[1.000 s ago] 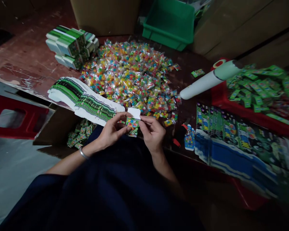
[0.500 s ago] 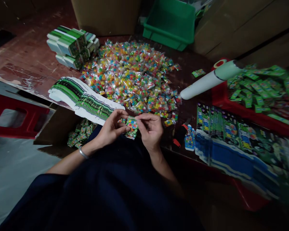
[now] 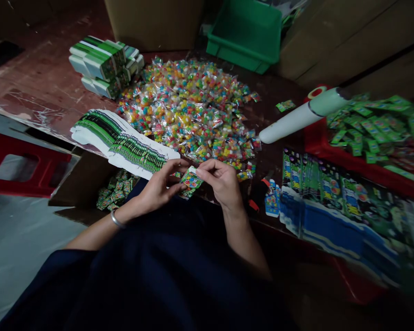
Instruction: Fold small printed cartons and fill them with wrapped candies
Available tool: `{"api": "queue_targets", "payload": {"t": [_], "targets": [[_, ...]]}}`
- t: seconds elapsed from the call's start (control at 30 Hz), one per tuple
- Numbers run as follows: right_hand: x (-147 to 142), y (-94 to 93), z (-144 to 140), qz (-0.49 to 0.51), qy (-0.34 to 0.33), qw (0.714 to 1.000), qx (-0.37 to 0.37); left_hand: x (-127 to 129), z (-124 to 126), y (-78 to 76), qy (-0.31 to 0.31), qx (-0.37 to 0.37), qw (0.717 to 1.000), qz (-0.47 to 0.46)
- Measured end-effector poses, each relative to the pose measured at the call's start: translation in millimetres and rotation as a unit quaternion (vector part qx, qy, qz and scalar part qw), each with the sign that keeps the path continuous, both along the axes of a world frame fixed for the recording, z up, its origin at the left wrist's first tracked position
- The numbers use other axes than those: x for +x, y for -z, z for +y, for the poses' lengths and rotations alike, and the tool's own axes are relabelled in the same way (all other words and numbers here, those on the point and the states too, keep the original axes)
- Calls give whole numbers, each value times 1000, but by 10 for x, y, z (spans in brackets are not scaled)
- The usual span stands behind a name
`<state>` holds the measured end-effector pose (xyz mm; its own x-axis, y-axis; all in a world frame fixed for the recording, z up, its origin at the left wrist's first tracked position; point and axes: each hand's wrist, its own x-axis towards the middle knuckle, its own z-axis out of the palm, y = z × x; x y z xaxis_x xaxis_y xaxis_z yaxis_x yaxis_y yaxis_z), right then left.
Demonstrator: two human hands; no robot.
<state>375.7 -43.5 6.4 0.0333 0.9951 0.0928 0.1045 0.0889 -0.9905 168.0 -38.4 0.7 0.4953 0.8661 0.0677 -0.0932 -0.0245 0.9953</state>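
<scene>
Between my hands, close to the table's front edge, is a small green printed candy box [image 3: 192, 180], tilted to the right. My left hand [image 3: 163, 183] grips its left side between thumb and fingers. My right hand [image 3: 221, 180] pinches its upper right corner with thumb and forefinger. Just beyond lies a big heap of clear candy packets [image 3: 193, 105] filled with colourful sweets. A fanned row of flat printed cartons [image 3: 131, 145] lies to the left of the heap, its near end by my left hand.
An open cardboard box [image 3: 79, 177] below left holds small filled boxes [image 3: 119, 191]. Bundled cartons [image 3: 96, 59] stand at back left, a green tray [image 3: 243, 50] behind. Rightward are a white cylinder [image 3: 296, 119], a blue box [image 3: 272, 200], printed sheets [image 3: 331, 193] and a red crate [image 3: 313, 138] of green packs.
The small candy box has tilted over to the right. My right hand has shifted slightly right, still pinching its upper corner, while the left hand stays nearly in place.
</scene>
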Motion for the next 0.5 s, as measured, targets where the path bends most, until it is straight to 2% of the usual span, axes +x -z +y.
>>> {"api": "queue_targets", "payload": {"t": [0.1,0.2,0.33,0.4,0.5], "targets": [[-15,-23,-6,-22,-2,1000,6,-36,4,-47,14,-9,1000,10],[-83,-69,-71,-73,11,995,72,-47,-1,-64,19,-29,999,10],[-153,-78,-196,-163,26,974,157,-80,6,-45,17,-56,998,3],[-151,-37,-238,-186,3,968,167,-199,39,-78,40,-51,997,33],[-124,85,-236,-193,-62,967,157,-577,134,-231,95,-15,984,147]]}}
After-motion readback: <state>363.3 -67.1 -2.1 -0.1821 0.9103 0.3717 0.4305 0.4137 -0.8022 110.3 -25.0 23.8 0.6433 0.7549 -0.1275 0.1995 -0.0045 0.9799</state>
